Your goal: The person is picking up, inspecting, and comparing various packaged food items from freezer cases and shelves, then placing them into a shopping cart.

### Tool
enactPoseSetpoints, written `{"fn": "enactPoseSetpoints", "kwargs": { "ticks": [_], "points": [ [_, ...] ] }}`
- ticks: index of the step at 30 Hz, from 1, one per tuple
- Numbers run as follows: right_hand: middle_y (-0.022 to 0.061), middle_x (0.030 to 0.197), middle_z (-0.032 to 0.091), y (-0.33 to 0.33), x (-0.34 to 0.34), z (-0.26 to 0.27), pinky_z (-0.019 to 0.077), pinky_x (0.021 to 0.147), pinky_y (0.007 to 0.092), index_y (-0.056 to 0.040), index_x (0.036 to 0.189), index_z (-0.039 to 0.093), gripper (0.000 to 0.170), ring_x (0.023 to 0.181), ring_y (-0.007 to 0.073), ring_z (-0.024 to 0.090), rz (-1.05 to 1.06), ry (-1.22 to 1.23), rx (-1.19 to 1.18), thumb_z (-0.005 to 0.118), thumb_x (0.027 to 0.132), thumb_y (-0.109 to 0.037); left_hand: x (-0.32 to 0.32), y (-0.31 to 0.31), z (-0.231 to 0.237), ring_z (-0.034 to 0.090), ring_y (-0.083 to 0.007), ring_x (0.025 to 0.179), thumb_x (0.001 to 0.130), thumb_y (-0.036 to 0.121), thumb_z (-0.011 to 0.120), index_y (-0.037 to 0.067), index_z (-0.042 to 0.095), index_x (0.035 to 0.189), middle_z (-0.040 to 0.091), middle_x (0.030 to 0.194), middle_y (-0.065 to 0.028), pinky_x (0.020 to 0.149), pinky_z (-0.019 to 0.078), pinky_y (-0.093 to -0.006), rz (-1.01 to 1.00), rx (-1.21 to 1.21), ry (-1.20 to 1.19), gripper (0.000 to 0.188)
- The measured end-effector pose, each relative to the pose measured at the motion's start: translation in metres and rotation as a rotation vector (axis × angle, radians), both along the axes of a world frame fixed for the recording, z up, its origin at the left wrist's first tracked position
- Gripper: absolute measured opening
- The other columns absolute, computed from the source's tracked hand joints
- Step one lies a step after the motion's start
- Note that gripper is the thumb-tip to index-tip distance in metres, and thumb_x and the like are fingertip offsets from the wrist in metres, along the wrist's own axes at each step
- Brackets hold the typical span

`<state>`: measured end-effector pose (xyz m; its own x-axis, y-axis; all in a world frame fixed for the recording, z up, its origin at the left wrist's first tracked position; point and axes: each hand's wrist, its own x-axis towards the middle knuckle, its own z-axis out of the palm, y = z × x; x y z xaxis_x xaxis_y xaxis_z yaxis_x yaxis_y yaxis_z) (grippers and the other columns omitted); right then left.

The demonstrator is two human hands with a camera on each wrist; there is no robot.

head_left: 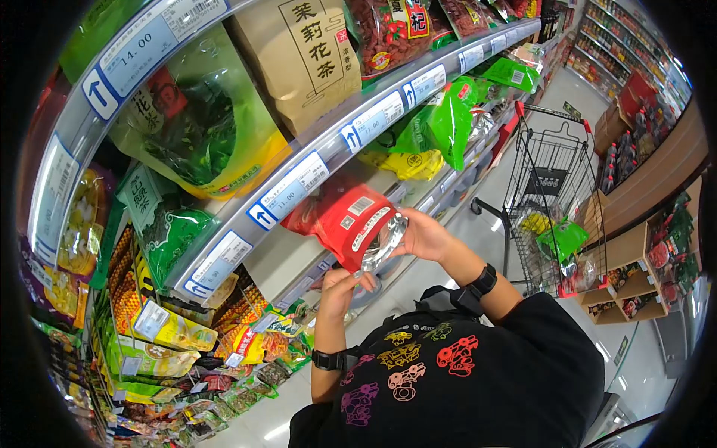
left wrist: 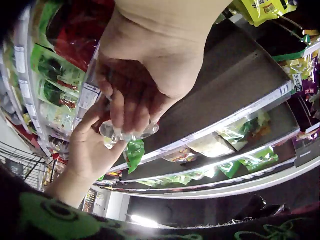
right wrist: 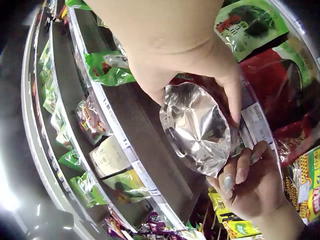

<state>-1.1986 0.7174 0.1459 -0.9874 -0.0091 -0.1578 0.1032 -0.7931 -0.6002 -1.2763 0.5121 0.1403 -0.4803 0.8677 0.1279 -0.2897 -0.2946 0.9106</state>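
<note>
A red packaged-food bag (head_left: 340,213) with a white label and codes is tilted just below the shelf's price rail, its silver foil bottom (right wrist: 192,127) facing me. My right hand (head_left: 427,237) grips the bottom end, with thumb and fingers spread around the foil in the right wrist view. Curled fingers of my left hand (head_left: 340,293) hold the bag's lower edge, close to the right hand. Seen from the left wrist, the left hand (left wrist: 150,65) covers most of the bag.
Shelves of bagged tea and dried goods rise ahead, including a brown paper bag (head_left: 302,60) and a green tea bag (head_left: 202,119). Price rails (head_left: 366,123) edge the shelves. A black shopping cart (head_left: 553,194) with several packets stands in the aisle at right, beside cardboard display boxes (head_left: 627,291).
</note>
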Motion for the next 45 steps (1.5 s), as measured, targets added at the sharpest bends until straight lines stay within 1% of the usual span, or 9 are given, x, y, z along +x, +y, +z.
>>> {"fn": "enactPoseSetpoints", "kwargs": {
  "ticks": [10,15,23,26,30,31,35,38,45],
  "points": [
    [0.0085,0.096,0.057,-0.008,0.033,0.016,0.0494,0.072,0.0403,-0.0023,0.113,0.044,0.037,0.085,0.0194,0.058,0.035,0.072,-0.003,0.045,0.084,-0.025,0.029,-0.011,0.014,0.058,-0.0232,0.076,0.078,0.014,0.051,-0.006,0.061,0.072,0.062,0.075,-0.0147,0.071,0.044,-0.0323,-0.167,-0.036,0.135,0.024],
    [0.0093,0.104,0.055,-0.002,0.062,0.023,0.0486,0.075,0.0372,-0.0008,0.117,0.041,0.042,0.09,0.0193,0.057,0.015,0.059,0.111,0.05,0.081,-0.022,0.041,-0.002,0.011,0.052,-0.025,0.097,0.083,0.032,0.046,-0.003,0.063,0.083,0.059,0.098,-0.014,0.09,0.0319,-0.038,-0.522,0.028,0.367,0.039],
    [0.007,0.114,0.049,0.034,0.147,-0.004,0.0405,0.084,0.0346,-0.0023,0.123,0.036,0.05,0.104,0.0167,0.048,0.009,0.155,0.106,0.052,0.079,-0.017,0.1,0.041,0.007,0.039,-0.0232,0.114,0.084,0.026,0.046,-0.001,0.056,0.106,0.044,0.121,-0.0127,0.095,0.0279,-0.036,-0.913,0.015,0.445,0.035],
    [0.0066,0.116,0.049,0.051,0.194,-0.005,0.0372,0.085,0.0335,-0.0022,0.125,0.035,0.052,0.105,0.0165,0.046,0.009,0.173,0.084,0.053,0.078,-0.017,0.141,0.065,0.014,0.039,-0.0272,0.114,0.081,0.04,0.045,-0.001,0.056,0.105,0.043,0.122,-0.0151,0.097,0.0232,-0.038,-1.046,-0.143,0.572,0.049],
    [0.0123,0.122,0.042,0.083,0.272,-0.015,0.0296,0.095,0.0359,0.0036,0.125,0.031,0.06,0.114,0.0199,0.04,-0.054,0.189,0.087,0.057,0.073,-0.012,0.201,0.099,0.004,0.046,-0.0189,0.105,0.084,0.02,0.05,0.006,0.054,0.109,0.051,0.113,-0.0097,0.089,0.0362,-0.0313,-0.9,-0.316,0.401,0.029],
    [0.013,0.124,0.04,0.09,0.294,-0.014,0.0275,0.097,0.0367,0.0038,0.125,0.029,0.062,0.116,0.0213,0.038,-0.081,0.176,0.061,0.058,0.072,-0.007,0.214,0.109,0.014,0.043,-0.0191,0.11,0.077,0.02,0.06,0.003,0.044,0.117,0.049,0.117,-0.0082,0.093,0.0325,-0.0343,-0.803,-0.446,0.639,0.047],
    [0.0113,0.124,0.04,0.11,0.379,-0.023,0.0279,0.097,0.0342,0.0016,0.126,0.03,0.064,0.116,0.0187,0.038,-0.184,0.199,0.142,0.06,0.071,-0.004,0.259,0.151,-0.029,0.047,-0.019,0.104,0.062,0.016,0.074,0.004,0.047,0.114,0.05,0.115,-0.0066,0.087,0.0384,-0.0338,-0.633,-0.481,0.504,0.059],
    [0.0091,0.123,0.041,0.121,0.435,-0.031,0.0284,0.097,0.0314,-0.0003,0.128,0.028,0.067,0.114,0.0156,0.038,-0.27,0.135,0.227,0.062,0.07,-0.004,0.297,0.183,-0.056,0.051,-0.0181,0.1,0.061,0.014,0.074,0.004,0.049,0.111,0.055,0.108,-0.0061,0.085,0.0408,-0.0327,-0.704,-0.393,0.272,0.057],
    [0.0082,0.13,0.033,0.156,0.54,-0.085,0.0284,0.098,0.0311,-0.0004,0.13,0.021,0.077,0.117,0.0144,0.035,-0.431,0.019,0.142,0.064,0.066,0.002,0.363,0.274,-0.073,0.045,-0.0169,0.106,0.061,0.013,0.073,0.004,0.042,0.118,0.049,0.115,-0.006,0.09,0.0368,-0.033,-1.079,-0.463,0.442,0.066]
  ]
}}
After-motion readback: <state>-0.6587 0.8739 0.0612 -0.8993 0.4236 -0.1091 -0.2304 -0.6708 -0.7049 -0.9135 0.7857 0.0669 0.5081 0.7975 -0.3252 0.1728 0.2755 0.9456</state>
